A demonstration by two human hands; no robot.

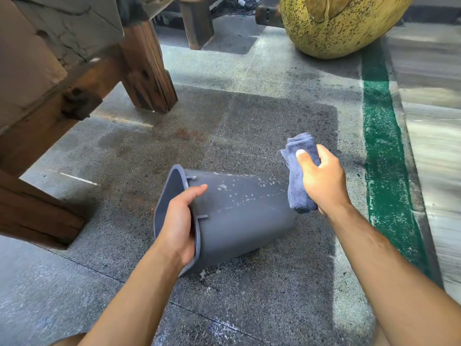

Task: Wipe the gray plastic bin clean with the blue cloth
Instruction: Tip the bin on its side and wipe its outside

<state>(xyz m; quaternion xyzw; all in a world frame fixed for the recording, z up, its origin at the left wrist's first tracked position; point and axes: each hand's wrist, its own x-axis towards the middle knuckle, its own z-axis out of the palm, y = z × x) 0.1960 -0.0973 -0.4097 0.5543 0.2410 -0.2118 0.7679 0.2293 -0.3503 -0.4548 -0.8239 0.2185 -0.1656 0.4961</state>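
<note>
The gray plastic bin (239, 218) lies tipped on its side just above the floor, its open mouth facing left and its base pointing right. White specks dot its upper wall. My left hand (180, 221) grips the bin's rim, fingers over the outside and palm across the mouth. My right hand (320, 181) holds the folded blue cloth (298, 176) at the bin's base end, the cloth touching the upper right corner of the bin.
A heavy wooden bench (74, 78) with thick legs stands at the left and back. A large speckled yellow round object (336, 23) sits at the back right. A green painted stripe (384, 156) runs along the concrete floor at the right.
</note>
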